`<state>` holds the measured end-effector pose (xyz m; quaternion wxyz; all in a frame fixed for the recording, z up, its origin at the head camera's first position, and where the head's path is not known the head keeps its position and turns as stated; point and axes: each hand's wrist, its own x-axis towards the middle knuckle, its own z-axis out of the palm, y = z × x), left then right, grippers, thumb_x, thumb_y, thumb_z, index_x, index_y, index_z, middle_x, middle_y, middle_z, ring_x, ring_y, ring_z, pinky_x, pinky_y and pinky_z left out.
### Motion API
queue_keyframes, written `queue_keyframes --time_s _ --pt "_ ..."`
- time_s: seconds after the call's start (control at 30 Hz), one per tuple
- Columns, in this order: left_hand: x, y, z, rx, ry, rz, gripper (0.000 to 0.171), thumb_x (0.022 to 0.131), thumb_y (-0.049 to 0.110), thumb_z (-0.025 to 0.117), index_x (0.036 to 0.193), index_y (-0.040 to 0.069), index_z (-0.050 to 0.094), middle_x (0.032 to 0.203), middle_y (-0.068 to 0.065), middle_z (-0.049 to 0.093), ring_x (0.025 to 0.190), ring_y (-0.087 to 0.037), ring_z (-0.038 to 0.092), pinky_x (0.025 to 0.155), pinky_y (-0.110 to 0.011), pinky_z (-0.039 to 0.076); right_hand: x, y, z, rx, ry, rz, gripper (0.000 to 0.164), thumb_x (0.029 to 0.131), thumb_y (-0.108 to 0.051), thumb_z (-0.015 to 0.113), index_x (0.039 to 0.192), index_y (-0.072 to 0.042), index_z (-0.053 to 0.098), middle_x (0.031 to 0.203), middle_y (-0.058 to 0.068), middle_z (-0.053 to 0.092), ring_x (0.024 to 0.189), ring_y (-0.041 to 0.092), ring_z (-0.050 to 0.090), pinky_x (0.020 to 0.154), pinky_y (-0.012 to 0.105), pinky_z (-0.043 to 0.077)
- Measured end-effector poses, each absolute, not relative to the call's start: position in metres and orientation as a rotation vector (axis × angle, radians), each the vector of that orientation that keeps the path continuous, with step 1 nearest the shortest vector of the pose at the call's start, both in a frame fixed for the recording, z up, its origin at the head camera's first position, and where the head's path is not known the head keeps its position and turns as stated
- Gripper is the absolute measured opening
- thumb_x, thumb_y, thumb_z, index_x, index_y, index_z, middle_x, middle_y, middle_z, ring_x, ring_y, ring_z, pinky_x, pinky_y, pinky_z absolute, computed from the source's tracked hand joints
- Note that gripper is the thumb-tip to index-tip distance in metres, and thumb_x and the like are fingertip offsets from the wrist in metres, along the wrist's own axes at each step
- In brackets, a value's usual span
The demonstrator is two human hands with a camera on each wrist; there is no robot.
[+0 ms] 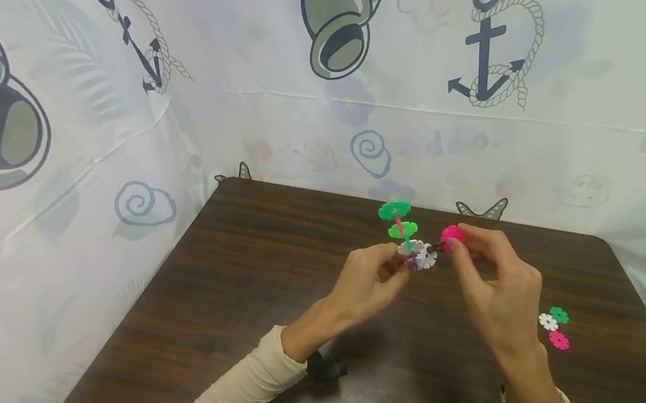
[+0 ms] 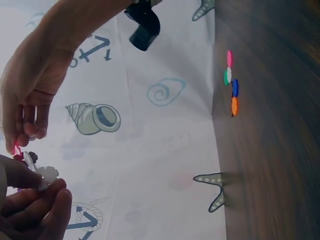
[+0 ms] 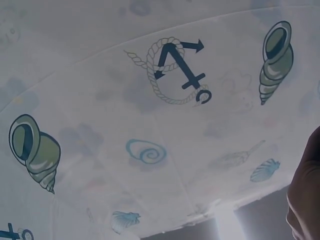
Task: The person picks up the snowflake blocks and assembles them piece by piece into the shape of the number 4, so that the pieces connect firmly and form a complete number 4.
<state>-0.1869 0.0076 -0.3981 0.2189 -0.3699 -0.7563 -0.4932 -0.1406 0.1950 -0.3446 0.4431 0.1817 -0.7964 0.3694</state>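
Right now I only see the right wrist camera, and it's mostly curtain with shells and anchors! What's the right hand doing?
Observer: The right hand pinches a pink flower-shaped piece.
Operator: Ooh! And the other hand?
Observer: The left hand holds a joined-up build of several colored pieces.
Operator: Are any more lying around?
Observer: Yes, the left wrist view shows a blue piece and an orange piece among those on the table.

Head view bright, soft shadows (image 1: 417, 373) on table (image 1: 247, 265); wrist views dimmer, glare (image 3: 229, 226) low in right.
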Motion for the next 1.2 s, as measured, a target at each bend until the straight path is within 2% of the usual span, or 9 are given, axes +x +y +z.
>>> queue_keyframes --time_s 0.23,0.4,0.53,0.73,0.87,0.97,1.0,1.1,1.2 --pt "-0.184 0.009 -0.396 -1.02 -2.132 -1.785 0.035 0.093 -0.007 0.065 0.126 -0.001 0.054 0.103 -0.024 0.077 0.086 -0.031 0.078 0.079 -0.021 0.062 -0.144 0.193 -0.351 0.403 -1.938 0.925 0.031 0.081 0.007 0.081 0.11 0.003 0.074 0.083 0.015 0.078 0.08 -0.02 0.058 0.056 0.005 0.041" --pt "-0.184 0.009 -0.394 -0.971 -2.192 -1.832 0.047 0.093 0.003 0.072 0.135 0.009 0.05 0.104 -0.017 0.078 0.086 -0.018 0.078 0.079 -0.021 0.061 -0.144 0.191 -0.351 0.404 -1.94 0.882 0.029 0.084 0.002 0.081 0.112 0.0 0.075 0.084 0.012 0.078 0.078 -0.014 0.06 0.055 0.008 0.039" --pt "-0.184 0.009 -0.394 -0.952 -2.198 -1.857 0.037 0.094 0.016 0.077 0.127 0.011 0.061 0.1 -0.011 0.078 0.08 -0.009 0.075 0.072 -0.025 0.062 -0.143 0.191 -0.35 0.44 -1.997 0.873 0.03 0.084 0.001 0.08 0.114 -0.002 0.074 0.085 0.01 0.078 0.079 -0.015 0.06 0.052 0.009 0.039" --pt "-0.185 0.008 -0.395 -0.794 -2.235 -1.826 0.019 0.097 0.03 0.071 0.11 0.016 0.069 0.089 -0.002 0.077 0.069 -0.003 0.066 0.06 -0.023 0.055 -0.143 0.205 -0.344 0.496 -2.08 0.934 0.041 0.086 0.003 0.079 0.125 -0.006 0.072 0.084 0.009 0.077 0.073 -0.016 0.059 0.059 0.006 0.044" --pt "-0.187 0.007 -0.395 -0.788 -2.18 -1.829 0.019 0.097 0.026 0.071 0.111 0.014 0.071 0.093 -0.004 0.077 0.071 -0.004 0.064 0.063 -0.023 0.054 -0.147 0.233 -0.337 0.357 -2.111 1.006 0.036 0.095 -0.004 0.072 0.129 -0.013 0.072 0.086 -0.014 0.075 0.072 -0.013 0.062 0.065 0.005 0.045" --pt "-0.188 0.006 -0.394 -0.805 -2.133 -1.838 0.019 0.097 0.023 0.072 0.113 0.013 0.071 0.099 -0.005 0.076 0.081 -0.004 0.066 0.07 -0.023 0.057 -0.155 0.268 -0.334 0.148 -2.221 1.012 0.033 0.101 -0.021 0.066 0.135 -0.022 0.069 0.095 -0.03 0.067 0.077 -0.015 0.062 0.074 0.005 0.043" --pt "-0.188 0.006 -0.393 -0.808 -2.124 -1.839 0.02 0.096 0.023 0.072 0.113 0.013 0.071 0.1 -0.004 0.076 0.084 -0.005 0.067 0.073 -0.024 0.057 -0.158 0.282 -0.334 0.069 -2.281 1.007 0.036 0.103 -0.028 0.064 0.138 -0.023 0.066 0.101 -0.026 0.07 0.08 -0.015 0.059 0.074 0.008 0.043" --pt "-0.188 0.005 -0.393 -0.814 -2.109 -1.861 0.021 0.096 0.021 0.072 0.115 0.013 0.071 0.102 -0.005 0.075 0.089 -0.007 0.069 0.078 -0.026 0.059 -0.17 0.325 -0.337 -0.099 -2.509 0.935 0.052 0.106 -0.044 0.054 0.152 -0.02 0.052 0.13 0.003 0.071 0.108 0.013 0.068 0.089 0.036 0.05" --pt "-0.187 0.004 -0.391 -0.807 -2.103 -1.913 0.023 0.096 0.021 0.071 0.118 0.012 0.07 0.107 -0.005 0.074 0.088 -0.008 0.07 0.079 -0.028 0.06 -0.184 0.369 -0.349 -0.171 -2.714 0.836 0.067 0.108 -0.05 0.045 0.159 -0.007 0.036 0.144 0.036 0.052 0.125 0.052 0.053 0.095 0.068 0.041"
